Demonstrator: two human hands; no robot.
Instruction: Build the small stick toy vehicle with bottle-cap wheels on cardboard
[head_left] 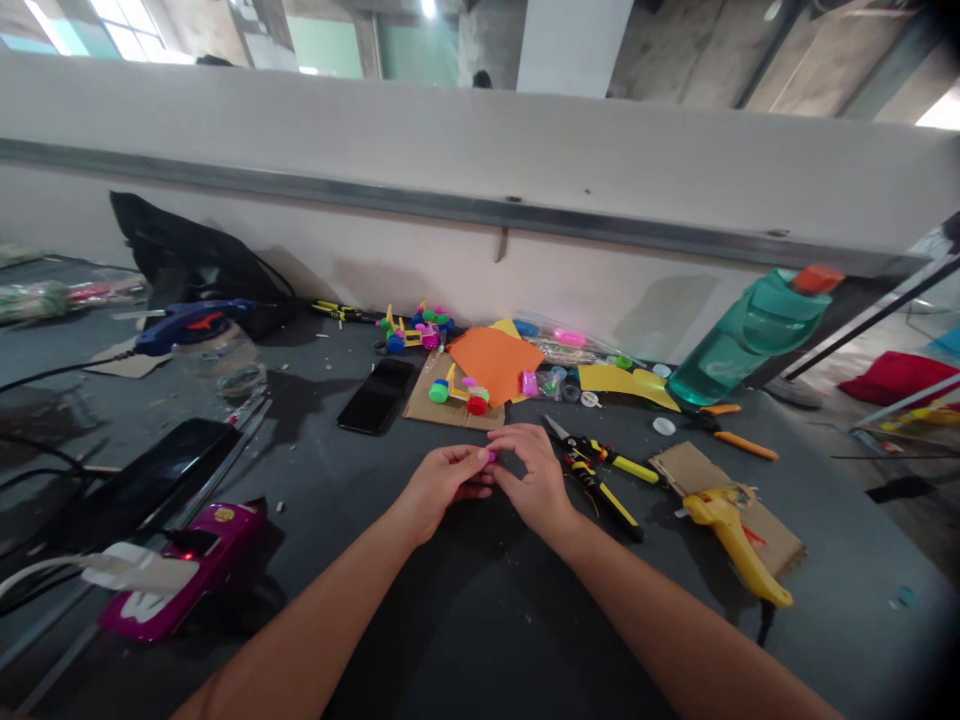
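A small purple piece (492, 456) is pinched between both hands near the middle of the dark table (480, 620). My left hand (448, 484) holds it from the left with thumb and fingers together. From the right, the fingertips of my right hand (531, 472) close on the same piece. Just beyond the hands, a small wheeled toy with green and red wheels (477, 405) sits on a cardboard piece (424, 405), beside an orange sheet (495, 362). Black and yellow pliers (611, 495) lie right of my right hand.
A black phone (376, 396) and a purple power strip (217, 560) lie to the left, with a blue glue gun (191, 328) behind. A yellow glue gun (731, 535) rests on cardboard at right. A teal bottle (754, 335) leans by the wall (420, 240).
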